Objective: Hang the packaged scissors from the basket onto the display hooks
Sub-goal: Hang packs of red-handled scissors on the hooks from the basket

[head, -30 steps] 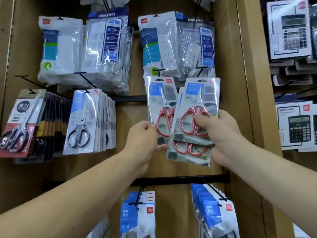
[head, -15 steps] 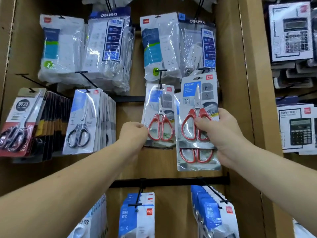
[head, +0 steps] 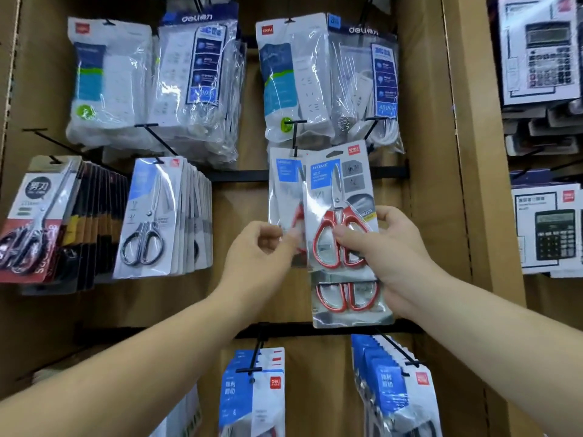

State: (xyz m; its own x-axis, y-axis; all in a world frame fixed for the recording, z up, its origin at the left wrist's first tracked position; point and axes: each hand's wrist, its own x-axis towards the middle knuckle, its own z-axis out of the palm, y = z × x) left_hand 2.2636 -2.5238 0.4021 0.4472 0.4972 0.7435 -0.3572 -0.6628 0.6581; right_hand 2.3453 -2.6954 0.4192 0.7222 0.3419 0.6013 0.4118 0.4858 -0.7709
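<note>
Right hand (head: 391,247) grips red-handled packaged scissors (head: 340,216)

Two bare forearms, no sleeves, left hand (head: 262,247), right hand (head: 391,247)

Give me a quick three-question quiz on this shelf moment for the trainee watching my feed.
1. True or false: the right hand holds more than one red-handled scissors pack.
2. Which pack already hangs on the centre hook?
A. the pack pinched by the left hand
B. the front pack in the right hand
C. a calculator box
3. Fill in: the grey-handled scissors packs hang to the ____ of the red-handled ones in the picture.

Key
1. True: a second pair of red handles shows below the first.
2. A
3. left
</note>
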